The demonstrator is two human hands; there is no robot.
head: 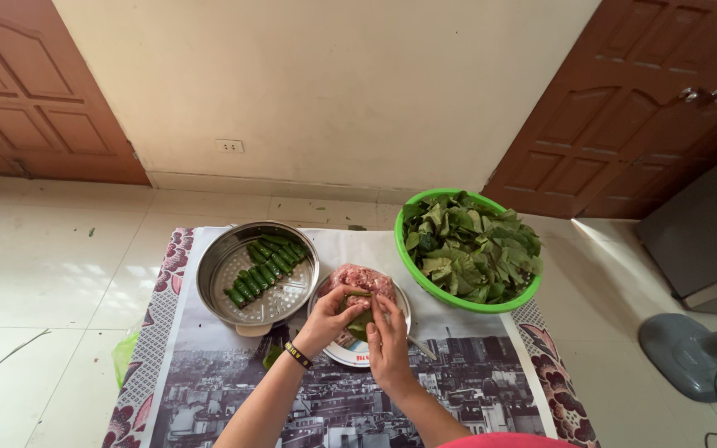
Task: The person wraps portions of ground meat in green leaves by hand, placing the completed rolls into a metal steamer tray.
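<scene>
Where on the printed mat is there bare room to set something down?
The near part of the city-print mat is bare, left of the left hand and its forearm. A smaller strip lies right of the right hand, below the green plastic basket of leaves. The far half is crowded: perforated steel steamer tray, white plate of minced meat and basket sit close together.

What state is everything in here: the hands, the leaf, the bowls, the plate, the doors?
Left hand: pinching a green leaf.
Right hand: folding the same leaf.
Plate: heaped with minced meat.
Metal steamer tray: partly filled with leaf rolls.
Green basket: full of loose leaves.
Both doors: shut.
</scene>
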